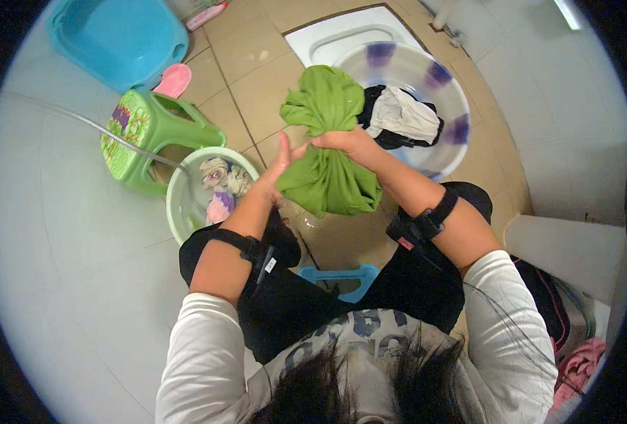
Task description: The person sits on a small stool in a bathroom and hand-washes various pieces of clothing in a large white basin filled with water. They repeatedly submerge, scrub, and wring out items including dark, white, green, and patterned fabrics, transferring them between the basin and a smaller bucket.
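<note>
A bunched green cloth (330, 183) hangs in front of me, pinched at its middle by my right hand (340, 142), with one part above the grip and a fuller part below. My left hand (283, 161) is at the cloth's left side, thumb up and fingers partly behind the cloth; whether it grips is not plain. To the left, a pale green bucket (175, 199) holds several small wet cloths (223, 183) and the end of a metal shower hose (117, 139). At the right, a white basin with purple patches (456, 130) holds a white cloth (406, 116) over black cloth (374, 100).
A green plastic stool (157, 124) stands left, near a pink scoop (175, 80) and a blue tub (117, 42). A pink bottle (206, 16) lies beyond. Behind the basin is a white squat toilet (340, 32). A blue low stool (364, 275) shows between my legs.
</note>
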Demonstrator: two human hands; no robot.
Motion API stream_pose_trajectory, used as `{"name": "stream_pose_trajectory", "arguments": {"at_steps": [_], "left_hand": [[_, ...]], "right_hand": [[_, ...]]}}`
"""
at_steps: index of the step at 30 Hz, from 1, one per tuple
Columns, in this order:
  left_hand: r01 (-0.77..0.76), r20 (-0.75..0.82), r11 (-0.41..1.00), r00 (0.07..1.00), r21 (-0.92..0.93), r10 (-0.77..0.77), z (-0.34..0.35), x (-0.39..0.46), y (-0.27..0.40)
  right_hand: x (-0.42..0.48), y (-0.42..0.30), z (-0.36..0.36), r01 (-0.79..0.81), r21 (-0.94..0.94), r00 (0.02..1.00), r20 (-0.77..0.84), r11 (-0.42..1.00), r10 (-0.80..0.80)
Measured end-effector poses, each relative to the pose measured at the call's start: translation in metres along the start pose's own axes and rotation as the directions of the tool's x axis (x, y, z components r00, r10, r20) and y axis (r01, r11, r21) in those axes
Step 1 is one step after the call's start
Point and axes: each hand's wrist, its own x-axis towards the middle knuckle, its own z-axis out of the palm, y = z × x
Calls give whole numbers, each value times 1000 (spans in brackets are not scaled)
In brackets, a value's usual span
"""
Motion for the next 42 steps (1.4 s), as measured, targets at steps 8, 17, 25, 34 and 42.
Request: {"name": "stream_pose_trajectory", "arguments": {"at_steps": [8,17,25,34,42], "left_hand": [[7,183,995,983,-101,12,14,-15,-25],[-14,-81,853,994,521,66,44,-17,-13],[-94,-68,440,939,893,338,45,-2,-21],[270,-320,184,877,945,358,45,2,2],[134,-111,-23,897,991,427,55,1,-2]], "right_hand": [[5,-2,-1,109,-336,981,-118,936,-156],[10,14,-2,185,-444,968,-69,876,-239],[16,39,-9,90,-581,957,-174,809,-232],[16,34,-11,-126,-106,984,-138,986,111],[9,51,-10,-28,45,917,-397,999,44]]}}
